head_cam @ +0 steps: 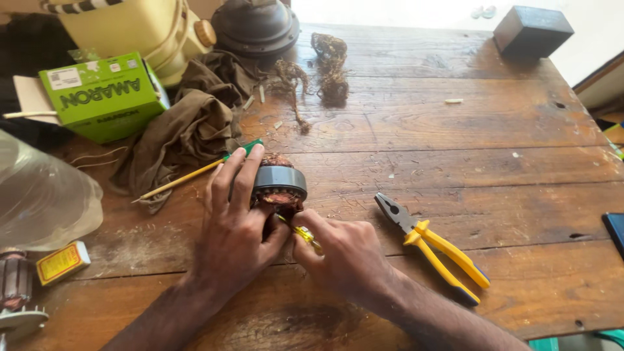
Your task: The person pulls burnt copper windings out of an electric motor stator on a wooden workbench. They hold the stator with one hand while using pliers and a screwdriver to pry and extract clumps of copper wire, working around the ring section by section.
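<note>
On the wooden table [455, 130], both hands around a motor stator [279, 183].

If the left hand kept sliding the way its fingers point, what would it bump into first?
The left hand already grips the round motor winding. Its fingertips point up the table, touching the green-tipped pencil. Past that, probably the brown cloth, though depth is hard to judge.

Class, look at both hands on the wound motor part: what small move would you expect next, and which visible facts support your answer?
Probably a short push of the yellow-handled tool deeper into the copper windings. The right hand holds the tool with its tip at the winding's near edge, while the left hand steadies the grey-banded motor part on the wooden table. The pliers lie untouched beside it.
</note>
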